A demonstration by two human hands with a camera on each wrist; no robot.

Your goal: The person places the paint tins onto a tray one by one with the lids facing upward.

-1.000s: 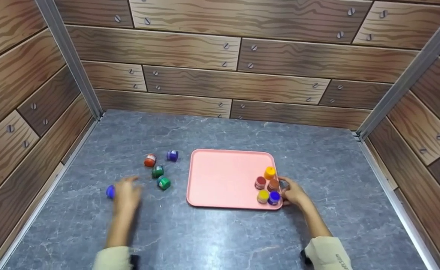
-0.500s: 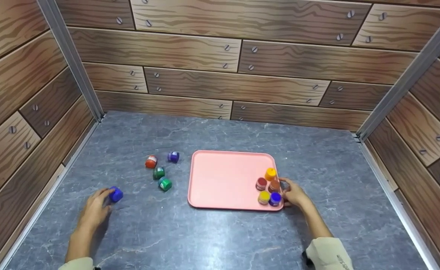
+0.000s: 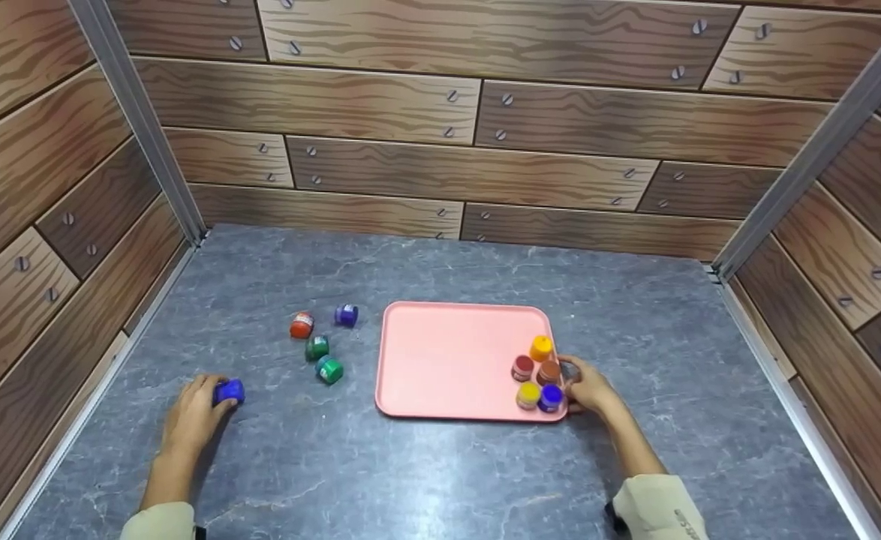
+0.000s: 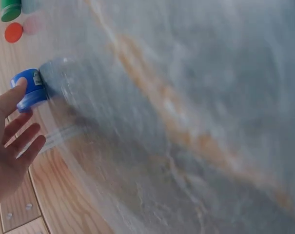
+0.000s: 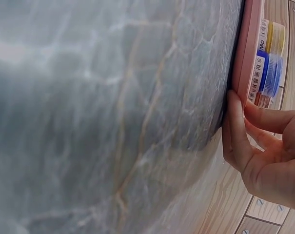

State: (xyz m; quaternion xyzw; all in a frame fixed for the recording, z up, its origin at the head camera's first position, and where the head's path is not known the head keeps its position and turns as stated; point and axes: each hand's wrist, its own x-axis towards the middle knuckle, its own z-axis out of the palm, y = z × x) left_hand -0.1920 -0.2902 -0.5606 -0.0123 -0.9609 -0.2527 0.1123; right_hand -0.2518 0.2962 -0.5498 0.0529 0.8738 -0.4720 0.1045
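Note:
My left hand point(image 3: 191, 421) pinches a blue paint jar point(image 3: 230, 391) at the left of the table, the jar lying on its side. In the left wrist view a digit presses on the side of that jar point(image 4: 35, 80), and the other fingers spread below it. At the right, my right hand point(image 3: 589, 385) holds the edge of a pink tray point(image 3: 448, 360); the right wrist view shows the tray's rim point(image 5: 247, 53) between thumb and fingers. Standing upright at the tray's right end are an orange-yellow jar point(image 3: 541, 347), a dark red, a brown, a yellow and another blue jar point(image 3: 551, 397).
Between the left hand and the tray lie a red-orange jar point(image 3: 302, 325), a purple-blue jar point(image 3: 347, 315) and two green jars, one point(image 3: 317, 347) behind the other point(image 3: 329, 370). Wood-patterned walls point(image 3: 380, 165) with metal corner posts enclose the grey marbled table point(image 3: 425, 480).
My left hand has moved left and toward me, round to the near left side of the blue jar, and its fingers have closed on it. The right hand and tray have stayed put.

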